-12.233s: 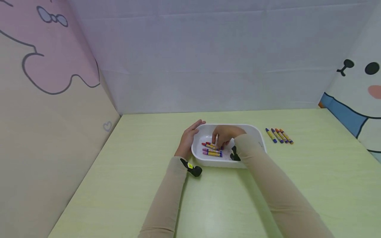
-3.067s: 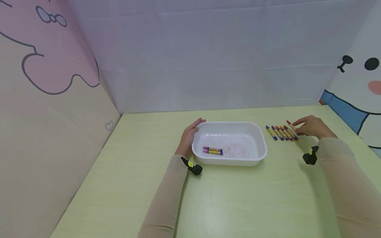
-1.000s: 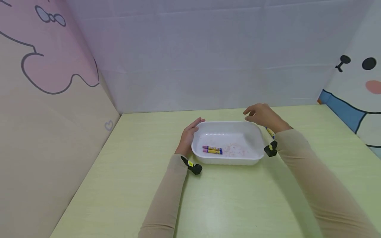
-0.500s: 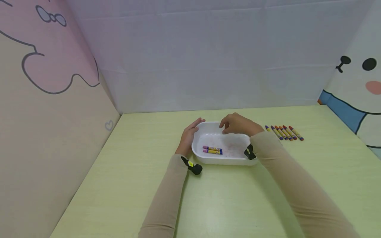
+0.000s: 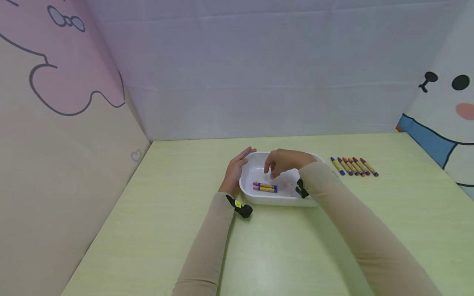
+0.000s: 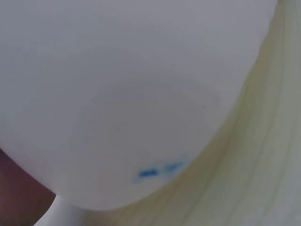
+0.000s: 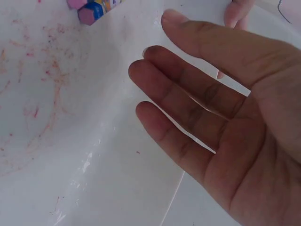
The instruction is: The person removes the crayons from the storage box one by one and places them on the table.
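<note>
Two crayons, pink-tipped with yellow wrappers, lie side by side in a white plastic tray. My left hand holds the tray's left end, its thumb at the rim and its other fingers reaching along the outside. My right hand hovers inside the tray, just above and to the right of the crayons. In the right wrist view its fingers are loosely bent with nothing between them, and the crayon ends show at the top. The tray wall fills most of the left wrist view.
Several more crayons, blue-, orange- and red-tipped, lie in a slanted row on the light wooden table, right of the tray. Reddish marks stain the tray's bottom. A pale wall stands behind the table.
Red-tipped crayons have gone from the tray to the row at right, the last set down by my right hand. That hand has since come back left and lowered into the tray.
</note>
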`<move>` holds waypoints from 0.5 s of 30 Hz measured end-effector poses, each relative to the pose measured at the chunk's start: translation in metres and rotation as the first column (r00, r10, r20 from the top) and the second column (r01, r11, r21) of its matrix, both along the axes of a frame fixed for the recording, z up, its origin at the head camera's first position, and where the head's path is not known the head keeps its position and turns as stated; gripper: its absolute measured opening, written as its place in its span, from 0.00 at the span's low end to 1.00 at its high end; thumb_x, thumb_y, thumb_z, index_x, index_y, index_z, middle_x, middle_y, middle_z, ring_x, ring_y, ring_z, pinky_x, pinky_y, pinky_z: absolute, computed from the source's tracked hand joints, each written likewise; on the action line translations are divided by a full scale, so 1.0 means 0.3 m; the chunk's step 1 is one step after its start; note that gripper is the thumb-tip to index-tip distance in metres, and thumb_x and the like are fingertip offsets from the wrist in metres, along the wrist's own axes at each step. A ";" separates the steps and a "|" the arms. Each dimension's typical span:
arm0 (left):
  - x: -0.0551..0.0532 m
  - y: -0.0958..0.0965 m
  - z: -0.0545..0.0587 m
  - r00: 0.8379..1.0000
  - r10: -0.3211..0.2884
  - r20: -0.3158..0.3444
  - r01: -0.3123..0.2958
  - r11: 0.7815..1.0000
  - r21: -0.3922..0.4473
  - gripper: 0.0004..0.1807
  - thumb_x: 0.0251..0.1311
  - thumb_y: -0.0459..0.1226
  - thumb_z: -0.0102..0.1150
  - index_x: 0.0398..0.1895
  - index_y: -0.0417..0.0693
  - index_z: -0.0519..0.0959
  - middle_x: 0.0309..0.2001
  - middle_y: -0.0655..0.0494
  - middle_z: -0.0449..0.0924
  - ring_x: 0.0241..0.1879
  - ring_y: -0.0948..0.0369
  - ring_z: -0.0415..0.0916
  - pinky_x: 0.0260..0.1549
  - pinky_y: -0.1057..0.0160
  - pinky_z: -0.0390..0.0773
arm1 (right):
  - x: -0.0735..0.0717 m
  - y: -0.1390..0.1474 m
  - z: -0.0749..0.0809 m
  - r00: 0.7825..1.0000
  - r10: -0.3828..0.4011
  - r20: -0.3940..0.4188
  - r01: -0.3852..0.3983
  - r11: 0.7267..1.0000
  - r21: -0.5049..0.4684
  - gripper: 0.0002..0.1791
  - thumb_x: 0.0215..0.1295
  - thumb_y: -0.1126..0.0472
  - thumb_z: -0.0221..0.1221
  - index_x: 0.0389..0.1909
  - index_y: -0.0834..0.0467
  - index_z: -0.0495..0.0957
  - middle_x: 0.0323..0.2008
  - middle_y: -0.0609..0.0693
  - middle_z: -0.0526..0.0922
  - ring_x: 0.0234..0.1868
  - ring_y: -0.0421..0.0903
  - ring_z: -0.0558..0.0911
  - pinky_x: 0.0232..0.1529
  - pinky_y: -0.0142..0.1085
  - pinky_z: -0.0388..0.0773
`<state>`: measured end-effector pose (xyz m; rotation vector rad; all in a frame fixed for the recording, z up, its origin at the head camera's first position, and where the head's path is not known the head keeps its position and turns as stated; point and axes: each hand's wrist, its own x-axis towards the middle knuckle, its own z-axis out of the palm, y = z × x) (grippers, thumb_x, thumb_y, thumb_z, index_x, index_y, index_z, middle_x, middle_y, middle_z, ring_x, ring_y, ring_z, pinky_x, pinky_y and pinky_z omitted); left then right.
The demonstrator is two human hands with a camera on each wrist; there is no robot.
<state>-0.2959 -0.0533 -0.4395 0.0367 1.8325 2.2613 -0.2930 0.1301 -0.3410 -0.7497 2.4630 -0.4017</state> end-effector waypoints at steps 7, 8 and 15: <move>-0.006 -0.001 -0.001 1.000 0.006 -0.016 -0.006 0.999 0.033 0.24 0.70 0.36 0.39 0.66 0.59 0.70 0.63 0.64 0.74 0.70 0.65 0.60 0.69 0.62 0.62 | -0.026 -0.032 -0.030 0.988 -0.068 0.141 0.064 0.997 0.035 0.15 0.60 0.61 0.64 0.49 0.54 0.81 0.45 0.50 0.83 0.45 0.46 0.81 0.52 0.43 0.80; -0.006 -0.002 -0.001 1.000 0.007 -0.015 -0.006 0.999 0.038 0.24 0.70 0.36 0.39 0.67 0.59 0.70 0.63 0.64 0.73 0.70 0.65 0.60 0.69 0.62 0.61 | -0.028 -0.036 -0.033 0.984 -0.080 0.160 0.074 0.996 0.041 0.15 0.61 0.61 0.64 0.49 0.53 0.81 0.46 0.50 0.83 0.45 0.46 0.81 0.52 0.44 0.80; -0.008 -0.003 -0.002 1.000 -0.005 -0.020 0.005 1.000 -0.003 0.24 0.71 0.36 0.38 0.68 0.59 0.68 0.64 0.66 0.73 0.71 0.66 0.57 0.70 0.63 0.60 | -0.026 -0.065 -0.059 0.974 -0.101 0.203 0.083 0.992 0.093 0.12 0.60 0.60 0.64 0.45 0.52 0.81 0.44 0.50 0.83 0.41 0.45 0.80 0.50 0.42 0.81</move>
